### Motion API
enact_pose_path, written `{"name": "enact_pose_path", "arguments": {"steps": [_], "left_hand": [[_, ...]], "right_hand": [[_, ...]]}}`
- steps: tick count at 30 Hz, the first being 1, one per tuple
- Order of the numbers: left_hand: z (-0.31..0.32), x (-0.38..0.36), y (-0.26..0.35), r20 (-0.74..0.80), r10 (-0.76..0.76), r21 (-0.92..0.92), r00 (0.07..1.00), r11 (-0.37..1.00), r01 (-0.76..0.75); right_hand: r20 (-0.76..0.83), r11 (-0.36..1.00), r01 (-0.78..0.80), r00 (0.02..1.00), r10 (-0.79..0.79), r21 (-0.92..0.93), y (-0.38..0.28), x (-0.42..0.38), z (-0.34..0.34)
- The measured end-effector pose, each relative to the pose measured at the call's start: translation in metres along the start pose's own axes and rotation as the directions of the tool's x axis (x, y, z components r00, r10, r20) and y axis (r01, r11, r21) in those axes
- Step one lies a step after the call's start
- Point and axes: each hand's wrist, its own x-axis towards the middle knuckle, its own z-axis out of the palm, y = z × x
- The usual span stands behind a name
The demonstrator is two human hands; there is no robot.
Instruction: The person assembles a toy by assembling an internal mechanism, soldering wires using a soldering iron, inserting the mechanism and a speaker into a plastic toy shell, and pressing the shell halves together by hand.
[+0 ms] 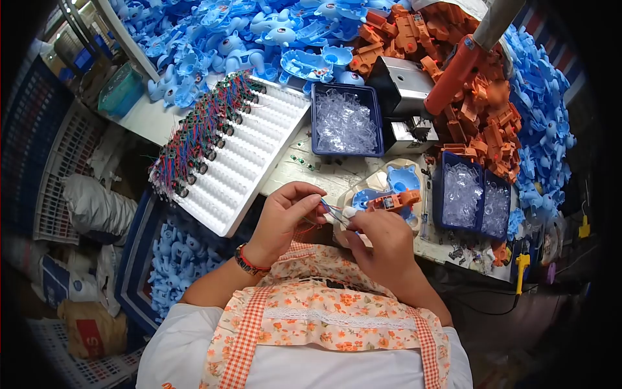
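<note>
Near the table's front edge, my left hand (289, 212) pinches thin coloured wires (332, 211) between thumb and fingertips. My right hand (383, 241) is closed on the other end of these wires, its fingertips close to those of the left. A small white piece (348, 211) shows just above the right fingertips. Just beyond the right hand lies a pale holder (353, 190) bearing a blue plastic toy shell (403, 177). An orange plastic housing (393, 200) sits over the shell.
A white ribbed tray (243, 162) on the left carries rows of wired circuit boards (206, 128). Blue bins (348, 153) hold clear plastic parts. Blue shells (275, 29) and orange housings (489, 110) are heaped behind. An orange-handled tool (455, 74) slants over the right side.
</note>
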Motion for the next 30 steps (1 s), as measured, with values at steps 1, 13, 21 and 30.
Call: {"name": "enact_pose_path", "arguments": {"steps": [1,13,21,30], "left_hand": [[0.001,0.0,0.0,-0.003,0.0,0.0,1.0,1.0,0.0],[-0.001,0.0,-0.005,0.052,0.034,-0.011,0.998,0.999,-0.033],[0.004,0.001,-0.011,0.016,-0.153,-0.198,0.988,0.968,0.153],[0.01,-0.003,-0.011,-0.029,0.039,0.102,0.999,0.994,-0.036]], "right_hand": [[-0.024,0.999,-0.005,1.0,0.006,0.053,0.0,0.002,0.0],[-0.079,0.951,-0.163,0.979,0.19,0.262,0.013,-0.006,0.006],[-0.092,0.987,-0.137,0.985,0.144,0.08,0.01,-0.005,0.006],[-0.186,0.998,0.054,0.981,-0.058,-0.027,0.008,0.001,0.01]]}}
